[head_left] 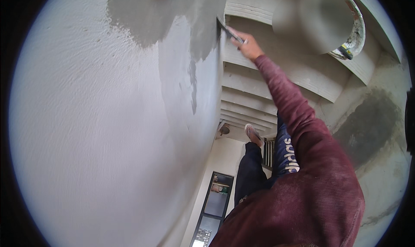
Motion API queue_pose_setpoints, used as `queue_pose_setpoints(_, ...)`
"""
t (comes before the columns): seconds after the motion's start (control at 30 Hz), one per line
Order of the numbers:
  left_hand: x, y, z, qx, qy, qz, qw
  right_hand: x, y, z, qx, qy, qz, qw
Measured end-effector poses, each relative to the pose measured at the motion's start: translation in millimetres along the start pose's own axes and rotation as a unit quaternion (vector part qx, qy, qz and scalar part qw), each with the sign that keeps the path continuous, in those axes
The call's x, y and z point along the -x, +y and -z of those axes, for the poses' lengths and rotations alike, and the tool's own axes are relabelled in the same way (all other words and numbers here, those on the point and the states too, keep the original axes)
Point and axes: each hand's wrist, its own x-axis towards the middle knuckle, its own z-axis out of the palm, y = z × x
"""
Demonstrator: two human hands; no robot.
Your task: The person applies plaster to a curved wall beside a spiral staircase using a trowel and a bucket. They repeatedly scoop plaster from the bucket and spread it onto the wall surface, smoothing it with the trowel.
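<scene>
My right hand [250, 47] is closed around a trowel [231, 34], seen nearly edge-on. Its dark blade meets the white wall [95, 139] at the wall's right edge, beside a grey, damp-looking plaster patch [203, 31]. That patch spreads over the top of the wall, with ragged lower edges and a thin streak running down. The maroon-sleeved right arm reaches up from the lower right. My left hand is out of the picture.
Curved stairs [246, 78] run beside the wall under my feet. A round, plaster-smeared bucket [358, 31], partly blurred, stands on them at upper right; a yellow-and-black tool handle [346, 52] is by its rim. A dark grey patch [367, 126] marks the right-hand surface. A dark-framed window [215, 195] lies below.
</scene>
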Motion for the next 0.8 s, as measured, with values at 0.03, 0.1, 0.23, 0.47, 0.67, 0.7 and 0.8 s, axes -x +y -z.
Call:
queue_pose_setpoints(0.03,-2,-2,2,0.002,0.005,0.0,1.0,16,5,-11,0.004,-0.01,0.005,1.0)
queue_pose_setpoints(0.1,-6,-7,3,0.012,0.015,0.002,1.0,52,13,-27,0.005,-0.052,0.011,0.999)
queue_pose_setpoints(0.23,-11,-21,8,0.019,0.031,0.018,0.999,133,-28,-41,0.043,-0.279,0.0,0.959)
queue_pose_setpoints(0.47,-31,-44,7,0.09,0.067,0.082,0.99,151,-84,-2,-0.207,-0.051,-0.158,0.964)
queue_pose_setpoints(0.67,-22,-77,5,0.111,0.15,0.065,0.98,177,-163,0,-0.222,-0.06,-0.061,0.971)
queue_pose_setpoints(0.7,-18,-84,0,0.157,0.18,0.066,0.969,186,-178,0,-0.239,-0.047,-0.045,0.969)
queue_pose_setpoints(0.8,-21,-80,11,0.209,0.257,0.106,0.938,208,-218,-10,-0.246,-0.043,0.007,0.968)
